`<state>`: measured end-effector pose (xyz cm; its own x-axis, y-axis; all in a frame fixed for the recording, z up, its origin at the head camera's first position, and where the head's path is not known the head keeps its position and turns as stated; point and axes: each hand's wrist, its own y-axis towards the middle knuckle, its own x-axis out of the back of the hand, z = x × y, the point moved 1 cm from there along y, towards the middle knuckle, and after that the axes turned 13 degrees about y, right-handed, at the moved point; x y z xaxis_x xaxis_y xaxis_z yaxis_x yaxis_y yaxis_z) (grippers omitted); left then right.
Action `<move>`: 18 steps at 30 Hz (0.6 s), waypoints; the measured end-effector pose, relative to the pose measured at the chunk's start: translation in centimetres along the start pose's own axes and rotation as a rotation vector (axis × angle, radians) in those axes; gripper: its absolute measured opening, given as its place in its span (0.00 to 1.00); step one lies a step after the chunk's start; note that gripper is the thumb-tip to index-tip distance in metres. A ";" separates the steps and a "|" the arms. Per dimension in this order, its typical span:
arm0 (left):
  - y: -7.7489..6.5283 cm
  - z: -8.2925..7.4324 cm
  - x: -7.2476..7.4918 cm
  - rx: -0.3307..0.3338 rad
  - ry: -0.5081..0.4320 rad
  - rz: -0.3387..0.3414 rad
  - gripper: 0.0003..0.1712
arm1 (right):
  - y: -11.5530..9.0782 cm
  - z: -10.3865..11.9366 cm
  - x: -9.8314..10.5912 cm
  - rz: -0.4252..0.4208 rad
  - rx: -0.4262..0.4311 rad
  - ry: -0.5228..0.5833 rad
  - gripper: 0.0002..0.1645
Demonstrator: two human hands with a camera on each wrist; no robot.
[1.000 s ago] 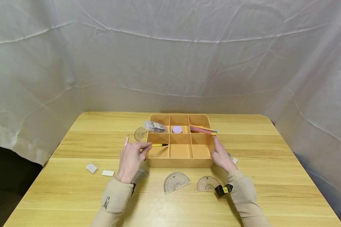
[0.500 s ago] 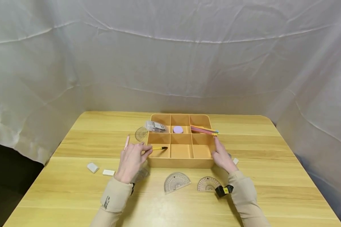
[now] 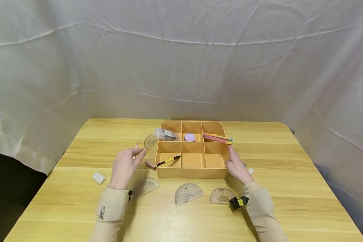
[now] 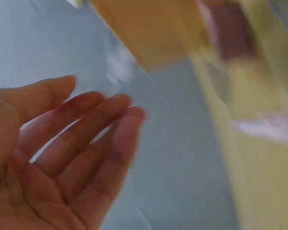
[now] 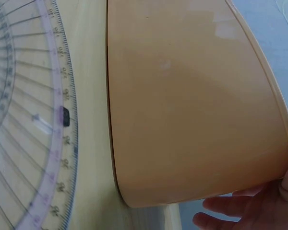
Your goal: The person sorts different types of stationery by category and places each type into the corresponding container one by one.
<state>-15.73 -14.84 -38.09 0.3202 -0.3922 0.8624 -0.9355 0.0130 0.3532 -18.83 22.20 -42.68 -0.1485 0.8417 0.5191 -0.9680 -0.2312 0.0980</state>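
Note:
In the head view my left hand (image 3: 127, 168) is held left of the orange divided organizer box (image 3: 192, 173), with nothing in its fingers. A yellow-and-black pen (image 3: 169, 161) leans in the box's front left compartment, its near end on the front left corner. The left wrist view shows that hand's fingers (image 4: 101, 139) loosely bent, thumb apart. My right hand (image 3: 237, 168) holds the box's right wall near the front corner, thumb at the rim and fingers along the outside. A mauve block (image 3: 150, 165) lies beside the left wall, and a pale pink pencil (image 3: 136, 151) is partly behind my left hand.
The back compartments hold a clear packet (image 3: 167, 134), a lilac round item (image 3: 189, 137) and several coloured pencils (image 3: 216, 138), which stick out over the right wall. Clear protractors (image 3: 189, 194) lie in front of the box. White erasers (image 3: 99, 178) lie on the table.
My left hand has let go of the yellow-and-black pen in the front left compartment and moved left and toward me, uncovering the mauve block. The right hand has stayed at the box.

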 end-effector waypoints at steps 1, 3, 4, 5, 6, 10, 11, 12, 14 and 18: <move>0.1 0.8 0.0 0.031 0.008 0.034 0.17 | 0.0 0.0 0.0 0.001 0.003 -0.001 0.41; 0.1 2.4 -0.2 0.094 0.017 0.117 0.15 | 0.0 0.0 0.0 0.003 0.003 -0.003 0.41; 0.0 3.1 -0.3 0.120 0.017 0.159 0.15 | 0.0 0.0 0.0 0.003 0.002 -0.004 0.41; 0.0 3.6 -0.4 0.140 0.018 0.191 0.15 | 0.0 0.0 0.0 0.005 0.000 -0.003 0.41; 0.0 4.0 -0.4 0.159 0.015 0.222 0.15 | 0.0 0.0 0.0 0.006 -0.003 -0.004 0.41; -0.1 4.8 -0.8 0.196 -0.011 0.322 0.17 | 0.0 -0.1 0.1 0.003 -0.009 -0.001 0.42; -0.1 4.8 -0.9 0.203 -0.017 0.340 0.18 | 0.0 -0.1 0.1 0.003 -0.006 -0.001 0.42; -0.2 4.8 -1.0 0.209 -0.026 0.359 0.19 | 0.0 -0.1 0.1 0.000 -0.004 -0.001 0.42; -0.2 4.8 -1.2 0.209 -0.031 0.380 0.20 | 0.0 -0.1 0.1 -0.002 0.007 0.001 0.42; -0.3 4.6 -1.4 0.216 -0.029 0.398 0.20 | 0.2 -0.2 0.0 -0.006 0.023 0.005 0.42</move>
<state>-16.54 -18.55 -41.05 -0.0719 -0.4211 0.9041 -0.9957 -0.0230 -0.0899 -19.02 22.26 -42.79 -0.1435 0.8456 0.5141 -0.9640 -0.2369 0.1206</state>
